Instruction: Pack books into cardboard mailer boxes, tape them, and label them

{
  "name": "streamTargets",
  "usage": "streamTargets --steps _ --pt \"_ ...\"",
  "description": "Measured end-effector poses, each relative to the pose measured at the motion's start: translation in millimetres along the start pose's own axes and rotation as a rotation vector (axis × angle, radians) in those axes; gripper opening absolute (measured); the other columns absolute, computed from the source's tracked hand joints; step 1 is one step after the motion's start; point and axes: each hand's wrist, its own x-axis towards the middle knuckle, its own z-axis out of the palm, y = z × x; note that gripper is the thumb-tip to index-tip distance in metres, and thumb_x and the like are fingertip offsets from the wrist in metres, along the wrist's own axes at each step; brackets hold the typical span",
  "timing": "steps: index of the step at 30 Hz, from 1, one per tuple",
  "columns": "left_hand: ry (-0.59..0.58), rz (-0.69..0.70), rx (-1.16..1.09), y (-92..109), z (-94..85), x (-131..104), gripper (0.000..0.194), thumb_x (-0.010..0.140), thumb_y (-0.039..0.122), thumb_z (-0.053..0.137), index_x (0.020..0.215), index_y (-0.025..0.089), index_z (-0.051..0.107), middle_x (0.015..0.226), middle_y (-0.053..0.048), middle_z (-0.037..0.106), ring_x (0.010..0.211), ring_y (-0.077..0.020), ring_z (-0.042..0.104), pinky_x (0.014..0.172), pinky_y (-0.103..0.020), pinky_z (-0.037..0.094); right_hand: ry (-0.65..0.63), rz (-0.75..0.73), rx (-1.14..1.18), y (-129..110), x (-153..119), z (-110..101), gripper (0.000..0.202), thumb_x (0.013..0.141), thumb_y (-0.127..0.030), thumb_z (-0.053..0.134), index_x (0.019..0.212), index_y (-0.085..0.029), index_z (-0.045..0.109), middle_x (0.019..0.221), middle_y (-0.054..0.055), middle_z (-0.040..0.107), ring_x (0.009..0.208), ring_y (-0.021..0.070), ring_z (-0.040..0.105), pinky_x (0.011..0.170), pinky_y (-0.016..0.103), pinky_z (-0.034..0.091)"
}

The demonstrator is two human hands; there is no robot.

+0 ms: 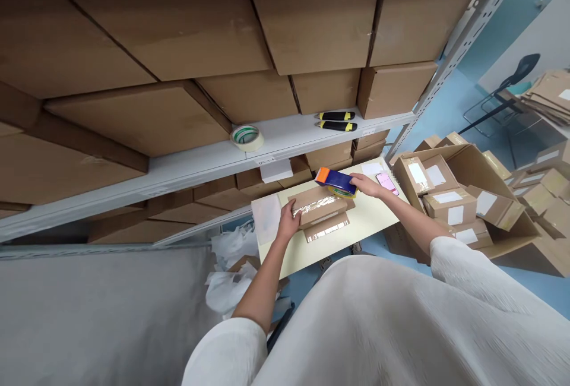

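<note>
A small cardboard box (312,203) with shiny tape along its top lies on the pale table (303,258), one flap spread toward the front. My left hand (288,220) grips the box's left end, thumb on top. In my right hand (365,185) is a blue and orange tape dispenser (336,180), held over the right end of the box. The dispenser hides part of that end. A phone (387,183) with a pink screen lies to the right of my right hand.
A grey shelf (285,133) full of cardboard boxes stands behind the table, with a tape roll (246,138) and two cutters (336,121) on its edge. At right, a large open carton (483,163) holds several small packages. Plastic bags (229,285) lie left of the table.
</note>
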Motion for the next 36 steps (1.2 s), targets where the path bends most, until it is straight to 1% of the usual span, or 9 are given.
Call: streamTargets --steps 3,7,10,13,18,22,27,30,36 --pt "0.01 0.01 -0.021 2 1.8 -1 0.059 0.093 0.034 0.062 0.151 0.022 0.058 0.148 -0.017 0.06 0.145 -0.0358 0.054 0.128 -0.059 0.041 -0.113 -0.004 0.002 -16 20 14 0.023 0.084 -0.044 0.055 0.08 -0.022 0.055 0.078 -0.001 0.056 0.075 0.0168 0.05 0.069 0.029 0.041" --pt "0.023 0.009 -0.044 4 4.8 -2 0.06 0.093 0.033 0.061 0.152 0.022 0.058 0.149 -0.017 0.06 0.147 -0.0362 0.052 0.129 -0.059 0.04 -0.279 0.021 -0.044 -25 41 30 0.033 0.083 -0.052 0.071 0.085 -0.021 0.059 0.084 0.001 0.067 0.082 0.0192 0.059 0.071 0.029 0.047" --pt "0.032 0.012 -0.055 4 7.1 -2 0.06 0.093 0.033 0.061 0.152 0.021 0.057 0.149 -0.017 0.06 0.148 -0.0368 0.051 0.127 -0.06 0.041 -0.385 -0.008 -0.148 -27 52 39 0.052 0.071 -0.054 0.091 0.1 -0.022 0.063 0.096 0.003 0.073 0.088 0.0219 0.066 0.076 0.03 0.053" --pt "0.039 0.025 -0.067 3 8.9 -2 0.059 0.095 0.036 0.061 0.152 0.023 0.057 0.15 -0.017 0.06 0.148 -0.0367 0.05 0.127 -0.059 0.041 -0.43 -0.061 -0.281 -24 59 47 0.063 0.061 -0.05 0.098 0.104 -0.022 0.062 0.098 0.002 0.072 0.088 0.0222 0.068 0.074 0.03 0.055" --pt "0.029 0.013 -0.054 1 10.7 -2 0.06 0.096 0.035 0.059 0.154 0.022 0.055 0.154 -0.019 0.057 0.15 -0.0371 0.049 0.125 -0.058 0.042 -0.372 -0.105 -0.371 -17 60 53 0.058 0.066 -0.035 0.087 0.116 -0.023 0.06 0.106 0.001 0.072 0.095 0.0221 0.069 0.082 0.031 0.056" --pt "0.017 0.012 -0.051 -2 11.2 -2 0.061 0.097 0.035 0.058 0.156 0.021 0.054 0.156 -0.019 0.055 0.151 -0.0365 0.048 0.127 -0.059 0.041 -0.26 -0.225 -0.556 -18 57 49 0.055 0.064 -0.029 0.084 0.115 -0.021 0.064 0.116 0.007 0.068 0.103 0.026 0.067 0.091 0.035 0.056" --pt "0.011 0.014 -0.047 -3 10.4 -2 0.061 0.097 0.036 0.058 0.157 0.023 0.053 0.155 -0.019 0.055 0.151 -0.0371 0.049 0.126 -0.061 0.041 -0.221 -0.269 -0.716 -20 55 45 0.056 0.069 -0.029 0.085 0.12 -0.02 0.064 0.116 0.008 0.068 0.1 0.0249 0.066 0.086 0.032 0.053" --pt "-0.004 0.006 -0.042 0 8.0 -1 0.061 0.097 0.036 0.06 0.156 0.024 0.054 0.154 -0.019 0.055 0.15 -0.0374 0.05 0.126 -0.06 0.041 -0.236 -0.28 -0.765 -19 53 47 0.049 0.072 -0.027 0.085 0.115 -0.021 0.063 0.113 0.008 0.07 0.097 0.0244 0.066 0.082 0.03 0.051" --pt "-0.03 -0.008 -0.025 5 2.6 -1 0.061 0.096 0.033 0.06 0.155 0.021 0.055 0.154 -0.02 0.056 0.149 -0.0374 0.051 0.125 -0.059 0.041 -0.211 -0.282 -0.808 -12 52 48 0.041 0.075 -0.022 0.082 0.11 -0.02 0.061 0.112 0.01 0.069 0.099 0.0264 0.064 0.083 0.032 0.05"
